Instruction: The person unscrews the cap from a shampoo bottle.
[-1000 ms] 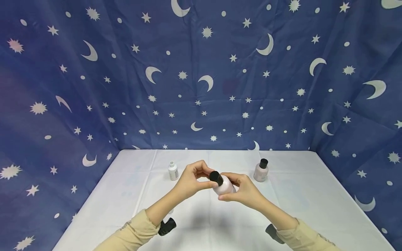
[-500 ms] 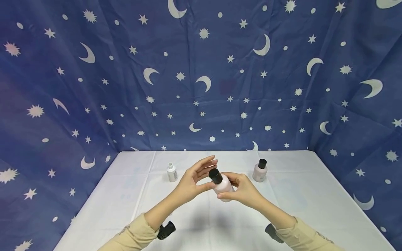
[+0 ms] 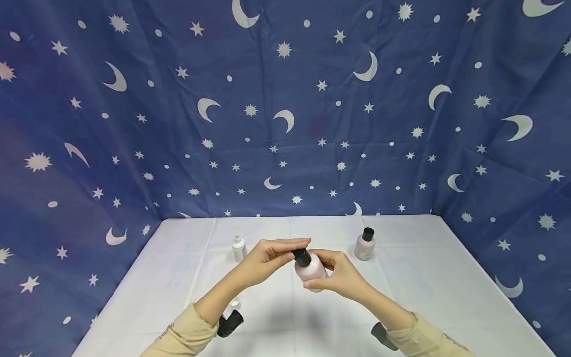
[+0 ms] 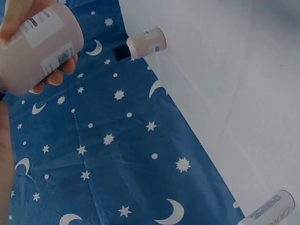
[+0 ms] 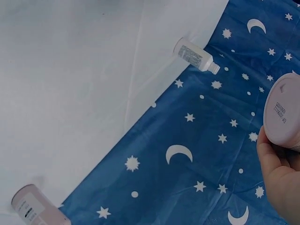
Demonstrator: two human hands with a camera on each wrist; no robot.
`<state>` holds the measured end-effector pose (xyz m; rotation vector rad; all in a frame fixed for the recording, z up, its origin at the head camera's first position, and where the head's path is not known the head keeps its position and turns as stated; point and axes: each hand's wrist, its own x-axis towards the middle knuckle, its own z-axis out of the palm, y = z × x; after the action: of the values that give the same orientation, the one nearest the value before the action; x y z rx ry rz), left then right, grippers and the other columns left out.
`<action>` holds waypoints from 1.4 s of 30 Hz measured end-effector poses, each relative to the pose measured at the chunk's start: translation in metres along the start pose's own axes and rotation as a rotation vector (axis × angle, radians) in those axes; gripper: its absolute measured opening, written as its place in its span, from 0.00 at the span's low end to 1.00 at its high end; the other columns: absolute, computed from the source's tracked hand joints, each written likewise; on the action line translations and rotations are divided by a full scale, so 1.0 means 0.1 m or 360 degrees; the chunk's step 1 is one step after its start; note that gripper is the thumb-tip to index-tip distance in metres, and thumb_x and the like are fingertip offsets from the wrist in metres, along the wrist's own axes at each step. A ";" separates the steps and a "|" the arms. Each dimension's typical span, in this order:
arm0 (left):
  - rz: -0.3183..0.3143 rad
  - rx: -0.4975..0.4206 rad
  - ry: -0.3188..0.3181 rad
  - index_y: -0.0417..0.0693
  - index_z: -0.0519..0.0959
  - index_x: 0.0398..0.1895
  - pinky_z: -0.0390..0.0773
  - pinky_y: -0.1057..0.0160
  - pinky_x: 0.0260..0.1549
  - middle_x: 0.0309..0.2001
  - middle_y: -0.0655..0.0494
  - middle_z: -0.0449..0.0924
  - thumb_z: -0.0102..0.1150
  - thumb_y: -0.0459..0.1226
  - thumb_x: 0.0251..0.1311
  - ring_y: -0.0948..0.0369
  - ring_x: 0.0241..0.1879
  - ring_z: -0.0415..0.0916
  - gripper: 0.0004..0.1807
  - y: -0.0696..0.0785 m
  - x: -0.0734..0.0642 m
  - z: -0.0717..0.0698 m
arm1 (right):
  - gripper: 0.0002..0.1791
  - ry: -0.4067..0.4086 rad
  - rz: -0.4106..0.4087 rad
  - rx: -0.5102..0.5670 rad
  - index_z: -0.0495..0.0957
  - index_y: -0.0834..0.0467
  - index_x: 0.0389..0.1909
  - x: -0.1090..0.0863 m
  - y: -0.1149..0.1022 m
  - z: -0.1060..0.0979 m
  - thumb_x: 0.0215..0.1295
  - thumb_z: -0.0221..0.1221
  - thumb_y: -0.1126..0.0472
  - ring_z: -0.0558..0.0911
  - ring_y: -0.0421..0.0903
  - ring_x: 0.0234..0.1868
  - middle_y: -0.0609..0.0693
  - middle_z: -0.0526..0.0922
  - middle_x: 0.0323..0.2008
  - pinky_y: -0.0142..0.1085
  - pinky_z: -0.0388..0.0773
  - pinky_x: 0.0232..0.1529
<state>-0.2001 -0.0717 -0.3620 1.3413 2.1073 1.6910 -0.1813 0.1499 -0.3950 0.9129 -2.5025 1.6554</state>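
My right hand [image 3: 341,272] grips the body of a pale pink bottle [image 3: 311,271] with a black cap [image 3: 302,257], raised above the table and tilted. The left hand [image 3: 263,260] lays straight fingers across the top of that cap, its thumb close at the cap's side. In the left wrist view, the labelled side of the bottle [image 4: 42,47] shows, with my right fingers [image 4: 55,78] beneath it. The right wrist view shows its printed base [image 5: 283,112].
On the white table [image 3: 401,297], a second pink bottle [image 3: 365,246] with a black cap stands at the back right. An uncapped small white bottle [image 3: 239,249] stands back left. A small white cap [image 3: 235,303] lies near my left forearm. A star-patterned blue cloth [image 3: 285,124] hangs behind.
My left hand has let go of the black cap, lifted its fingers, then laid them flat over its top. The right hand keeps its grip while the bottle tips more upright.
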 end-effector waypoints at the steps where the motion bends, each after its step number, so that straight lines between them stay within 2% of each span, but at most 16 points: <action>1: -0.0009 -0.0028 0.0042 0.30 0.71 0.58 0.71 0.67 0.60 0.60 0.37 0.71 0.51 0.32 0.66 0.69 0.62 0.67 0.20 0.00 0.00 0.00 | 0.29 0.0003 0.0000 0.0004 0.76 0.67 0.52 0.01 0.00 0.01 0.48 0.71 0.61 0.80 0.36 0.45 0.60 0.83 0.47 0.28 0.77 0.50; 6: -0.0102 -0.0086 0.0215 0.29 0.77 0.50 0.79 0.67 0.50 0.51 0.33 0.78 0.62 0.33 0.58 0.72 0.48 0.79 0.19 0.03 0.01 0.00 | 0.29 0.0037 -0.0022 -0.0032 0.77 0.67 0.51 0.03 -0.02 0.03 0.46 0.72 0.61 0.81 0.38 0.45 0.59 0.83 0.46 0.30 0.78 0.50; 10: -0.0167 -0.0043 0.0269 0.31 0.79 0.47 0.81 0.68 0.45 0.46 0.35 0.80 0.67 0.31 0.52 0.72 0.40 0.80 0.19 0.04 0.03 0.02 | 0.29 0.0044 -0.0028 -0.0069 0.78 0.66 0.50 0.02 -0.01 0.04 0.45 0.73 0.60 0.81 0.38 0.45 0.58 0.84 0.46 0.30 0.78 0.51; 16: -0.0225 0.0029 0.0299 0.32 0.80 0.42 0.82 0.68 0.42 0.40 0.38 0.81 0.69 0.29 0.48 0.71 0.36 0.77 0.16 0.05 0.05 0.01 | 0.28 0.0010 -0.0038 -0.0046 0.78 0.66 0.50 0.02 0.00 0.06 0.46 0.72 0.60 0.81 0.36 0.43 0.58 0.84 0.45 0.30 0.79 0.49; 19: -0.0298 0.0063 0.0319 0.32 0.80 0.38 0.81 0.70 0.41 0.36 0.40 0.81 0.69 0.29 0.48 0.70 0.34 0.77 0.14 0.07 0.08 0.01 | 0.28 0.0017 -0.0044 -0.0042 0.78 0.66 0.50 0.03 -0.01 0.06 0.46 0.72 0.61 0.81 0.36 0.43 0.59 0.84 0.45 0.30 0.79 0.48; 25: -0.0420 0.0101 0.0430 0.34 0.79 0.35 0.81 0.72 0.36 0.32 0.44 0.80 0.70 0.32 0.47 0.66 0.31 0.76 0.13 0.09 0.14 0.06 | 0.28 0.0025 -0.0018 -0.0008 0.78 0.66 0.50 0.05 -0.03 0.04 0.47 0.72 0.60 0.81 0.36 0.43 0.59 0.84 0.45 0.30 0.79 0.48; 30: -0.0477 0.0162 0.0505 0.39 0.77 0.34 0.80 0.71 0.40 0.34 0.49 0.79 0.69 0.36 0.51 0.65 0.35 0.79 0.13 0.08 0.15 0.14 | 0.28 -0.0001 0.0033 0.0055 0.76 0.67 0.52 0.04 0.00 0.04 0.49 0.70 0.61 0.81 0.35 0.42 0.60 0.83 0.45 0.30 0.79 0.47; 33: -0.0444 0.0213 0.0543 0.42 0.77 0.36 0.79 0.70 0.45 0.37 0.50 0.80 0.69 0.36 0.51 0.63 0.39 0.79 0.13 0.08 0.16 0.18 | 0.28 -0.0002 0.0044 0.0073 0.76 0.68 0.53 0.03 0.02 0.04 0.50 0.70 0.62 0.81 0.34 0.42 0.61 0.83 0.46 0.30 0.79 0.46; 38: -0.0279 0.0163 0.0591 0.41 0.78 0.47 0.77 0.67 0.53 0.48 0.46 0.80 0.70 0.33 0.49 0.57 0.48 0.78 0.20 0.05 0.16 0.19 | 0.28 0.0013 0.0043 0.0073 0.76 0.67 0.53 0.04 0.02 0.04 0.50 0.70 0.62 0.81 0.33 0.43 0.61 0.83 0.47 0.30 0.79 0.47; 40: -0.0201 0.0094 0.0579 0.40 0.77 0.52 0.76 0.67 0.55 0.53 0.44 0.78 0.70 0.36 0.49 0.53 0.53 0.77 0.25 0.04 0.15 0.18 | 0.28 0.0008 0.0053 0.0082 0.76 0.67 0.53 0.05 0.02 0.04 0.50 0.70 0.62 0.81 0.33 0.42 0.61 0.83 0.46 0.30 0.79 0.47; 42: -0.0134 0.0019 0.0517 0.38 0.74 0.56 0.74 0.66 0.57 0.58 0.42 0.74 0.67 0.44 0.51 0.48 0.58 0.73 0.31 0.03 0.14 0.16 | 0.27 0.0000 0.0060 0.0096 0.76 0.68 0.52 0.05 0.02 0.04 0.50 0.69 0.62 0.81 0.33 0.42 0.62 0.83 0.46 0.30 0.79 0.46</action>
<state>-0.1974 -0.0505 -0.3598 1.0193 2.3049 1.9752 -0.1851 0.1449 -0.3966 0.8754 -2.4982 1.7508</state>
